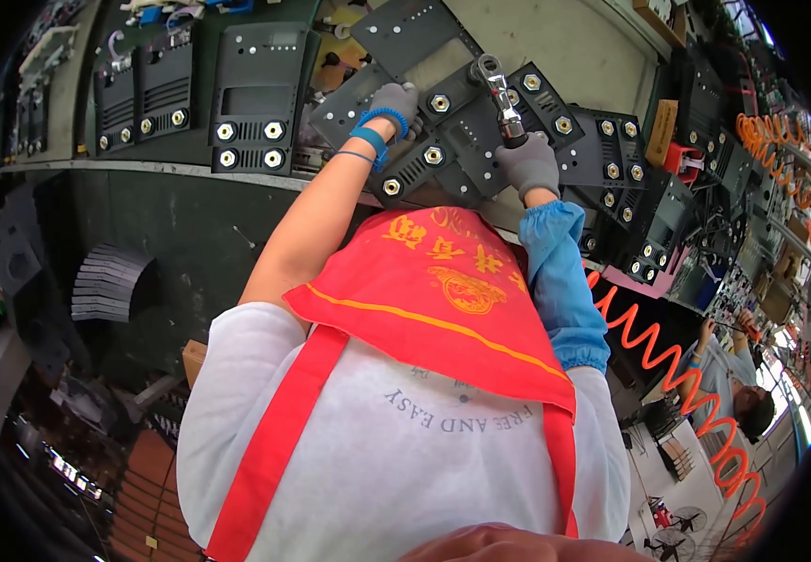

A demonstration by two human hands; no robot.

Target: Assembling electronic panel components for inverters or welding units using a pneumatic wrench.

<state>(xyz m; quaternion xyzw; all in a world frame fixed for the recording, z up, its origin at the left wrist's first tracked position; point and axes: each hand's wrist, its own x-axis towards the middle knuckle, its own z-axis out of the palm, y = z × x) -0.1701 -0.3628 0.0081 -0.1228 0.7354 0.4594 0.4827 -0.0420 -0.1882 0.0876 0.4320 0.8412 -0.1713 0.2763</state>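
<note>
Beyond the right hand (528,166) gripping it juts 1 ratchet (500,97), left hand's (393,103) hold unclear.

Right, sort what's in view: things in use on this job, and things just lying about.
In use:
Silver metal ratchet-headed tool, in the right hand
Flat black panels with brass-coloured hexagonal nuts, by the left hand

Probably just lying about:
Narrow grey strips, far left
Brown oblong box, right
</note>
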